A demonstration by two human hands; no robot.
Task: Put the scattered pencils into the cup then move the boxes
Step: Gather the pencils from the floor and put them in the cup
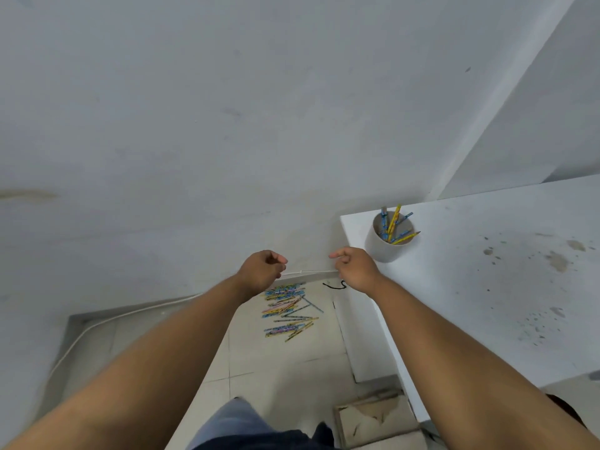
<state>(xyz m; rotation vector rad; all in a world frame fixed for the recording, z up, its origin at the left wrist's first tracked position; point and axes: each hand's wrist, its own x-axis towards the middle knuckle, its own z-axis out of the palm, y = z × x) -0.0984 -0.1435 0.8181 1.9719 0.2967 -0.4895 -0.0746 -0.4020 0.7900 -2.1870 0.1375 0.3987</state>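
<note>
Several colourful pencils [287, 311] lie scattered on the tiled floor near the wall. A white cup [384, 246] stands on the near-left corner of the white table [487, 287] and holds several pencils [394, 225]. My left hand [261, 271] hovers above the floor pile with its fingers loosely curled and nothing in them. My right hand [355, 271] hangs just left of the cup, fingers also loosely curled and empty. No boxes can be made out for certain.
A white wall fills the upper view. A thin cable [97, 326] runs along the skirting, and a black cord [334, 285] lies by the table leg. A flat wooden frame [373, 417] lies on the floor at the bottom. My legs show at the lower edge.
</note>
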